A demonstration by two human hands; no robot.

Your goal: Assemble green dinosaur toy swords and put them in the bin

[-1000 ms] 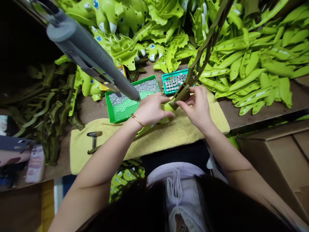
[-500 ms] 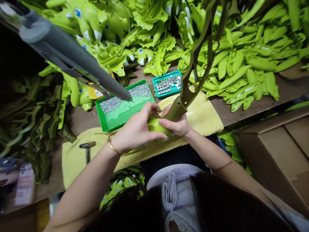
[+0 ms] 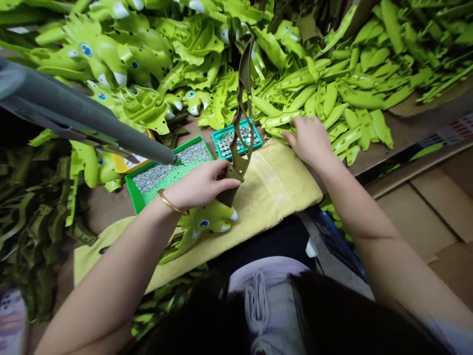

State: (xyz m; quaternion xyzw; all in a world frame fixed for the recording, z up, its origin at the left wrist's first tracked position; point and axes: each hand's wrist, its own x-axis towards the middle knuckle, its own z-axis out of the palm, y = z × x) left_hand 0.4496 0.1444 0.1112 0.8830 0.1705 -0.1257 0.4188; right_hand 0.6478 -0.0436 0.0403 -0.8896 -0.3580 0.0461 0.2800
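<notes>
My left hand (image 3: 203,185) is closed on an olive-green curved plastic part (image 3: 242,165), which stands upright with cut-out holes along it. Below that hand, a lime-green dinosaur-head toy piece (image 3: 207,222) with a blue eye and white horn tips lies on the yellow cloth (image 3: 284,182); whether it is joined to the olive part is hidden. My right hand (image 3: 312,140) is at the near edge of a heap of lime-green curved shells (image 3: 347,98), thumb apart from the fingers. Its fingertips touch or hover over the shells, and no held piece shows.
A grey power screwdriver (image 3: 111,123) hangs at the left, its tip over a green tray of screws (image 3: 135,197). Behind stands a teal tray of silver discs (image 3: 218,154). Olive parts (image 3: 33,222) and dinosaur-head shells (image 3: 99,54) are heaped around. Cardboard (image 3: 417,212) lies at right.
My right hand has let go of the olive part and moved right to the shell heap. My left hand keeps its hold, with the olive part now more upright. The whole view has shifted.
</notes>
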